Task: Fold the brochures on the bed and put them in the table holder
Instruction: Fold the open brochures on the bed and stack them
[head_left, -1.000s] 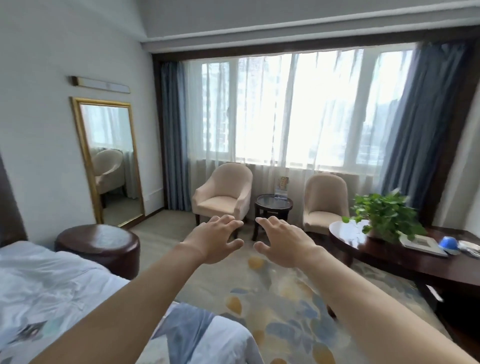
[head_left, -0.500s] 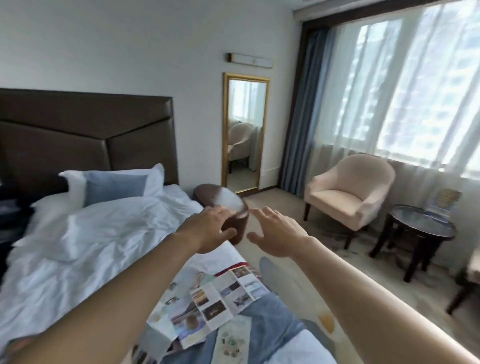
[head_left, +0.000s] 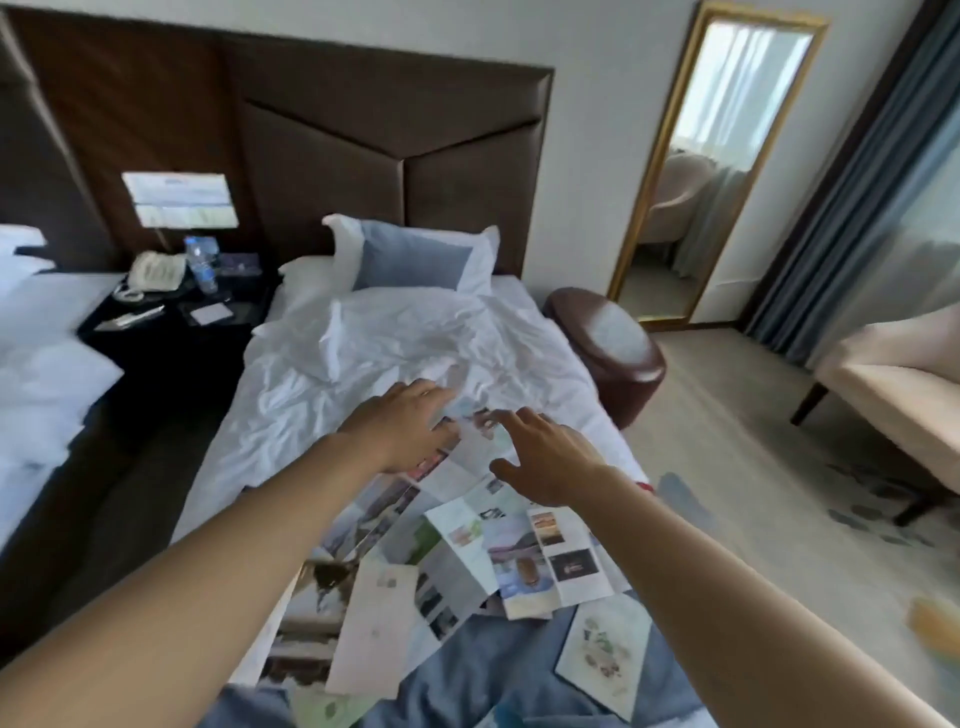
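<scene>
Several unfolded brochures (head_left: 498, 545) lie spread over the near half of the bed (head_left: 322, 395), printed with photos and text. A smaller folded leaflet (head_left: 602, 649) lies on the blue bed runner (head_left: 483, 670) at the foot. My left hand (head_left: 402, 431) reaches out with spread fingers over the far edge of the brochures. My right hand (head_left: 545, 457) hovers beside it, fingers relaxed, above the same sheets. Neither hand holds anything. The table holder is out of view.
A dark nightstand (head_left: 176, 322) with a phone, a water bottle and a lamp stands left of the bed. A brown leather pouf (head_left: 608, 348) sits at the bed's right side. A beige armchair (head_left: 893, 400) and a gold-framed mirror (head_left: 717, 166) are at the right.
The view has swung left from the window and chairs down onto the bed. Both outstretched hands have come over the spread brochures.
</scene>
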